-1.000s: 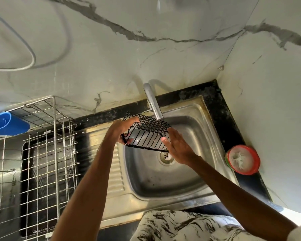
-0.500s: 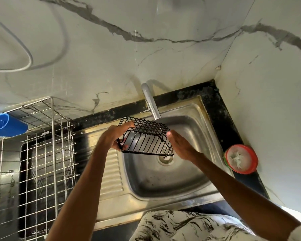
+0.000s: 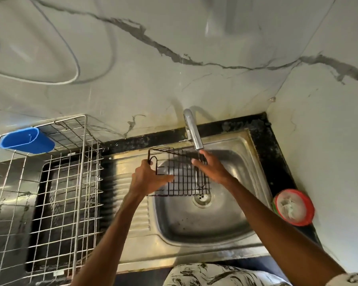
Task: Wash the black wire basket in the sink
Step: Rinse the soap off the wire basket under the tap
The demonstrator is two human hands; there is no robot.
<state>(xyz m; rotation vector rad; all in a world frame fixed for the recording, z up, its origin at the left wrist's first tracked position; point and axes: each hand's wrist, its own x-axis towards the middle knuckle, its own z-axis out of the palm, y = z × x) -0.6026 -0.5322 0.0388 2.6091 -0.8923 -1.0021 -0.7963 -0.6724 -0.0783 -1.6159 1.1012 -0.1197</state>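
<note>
Between our left hand (image 3: 148, 179), gripping one end, and our right hand (image 3: 214, 171), pinching the far rim, we are holding the black wire basket (image 3: 183, 178) over the sink (image 3: 194, 226). We are risking wet wires slipping, or knocking the tap (image 3: 193, 133) just above our right fingers (image 3: 205, 160).

Text check: nothing readable.
No lettering, brand, number or sign is showing legibly on the sink (image 3: 194, 223), tap (image 3: 194, 135), blue tub (image 3: 27, 141) or red-rimmed tub (image 3: 293, 207).
</note>
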